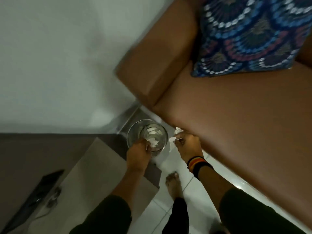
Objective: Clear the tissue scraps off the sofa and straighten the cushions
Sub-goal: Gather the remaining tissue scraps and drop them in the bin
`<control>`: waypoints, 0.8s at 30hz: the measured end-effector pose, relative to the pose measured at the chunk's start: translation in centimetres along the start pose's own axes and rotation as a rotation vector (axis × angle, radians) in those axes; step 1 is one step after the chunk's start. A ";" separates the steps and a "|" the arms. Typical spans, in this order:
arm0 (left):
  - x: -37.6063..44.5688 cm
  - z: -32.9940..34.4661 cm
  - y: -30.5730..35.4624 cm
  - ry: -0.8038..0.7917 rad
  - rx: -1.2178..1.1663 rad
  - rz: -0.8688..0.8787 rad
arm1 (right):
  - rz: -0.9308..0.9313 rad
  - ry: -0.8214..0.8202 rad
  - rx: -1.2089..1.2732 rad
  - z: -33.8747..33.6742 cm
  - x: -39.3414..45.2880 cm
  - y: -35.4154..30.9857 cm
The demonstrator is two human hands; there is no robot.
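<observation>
Two hands at work. Right hand (185, 142): fingers curled shut on white tissue scraps (175, 133) at the sofa (236, 115) seat's front edge. Left hand (140, 147): fingers closed around the rim of a clear bin (133, 132) beside the sofa, scraps already inside. Judgement: clearing nearly done on the visible seat; cushion straightening outstanding, as the patterned cushion (249, 34) sits askew against the armrest (152, 65). A low table (84, 166) crowds the left side.
</observation>
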State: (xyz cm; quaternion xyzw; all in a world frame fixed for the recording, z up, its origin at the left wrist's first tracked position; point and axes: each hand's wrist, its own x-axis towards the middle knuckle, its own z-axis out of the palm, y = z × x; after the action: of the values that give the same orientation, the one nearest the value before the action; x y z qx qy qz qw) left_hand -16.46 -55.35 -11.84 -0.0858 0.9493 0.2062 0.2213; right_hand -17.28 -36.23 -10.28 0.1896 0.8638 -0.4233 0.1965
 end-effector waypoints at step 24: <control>0.9 -0.6 8.4 0.040 0.016 0.342 | -0.171 0.112 -0.267 -6.7 -2.4 1.4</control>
State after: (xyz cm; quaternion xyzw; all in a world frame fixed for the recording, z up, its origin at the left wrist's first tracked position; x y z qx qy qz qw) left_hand -19.62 -48.17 -8.76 0.0745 0.9559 0.2316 0.1646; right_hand -15.70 -30.45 -6.24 0.1110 0.9351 -0.3085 0.1346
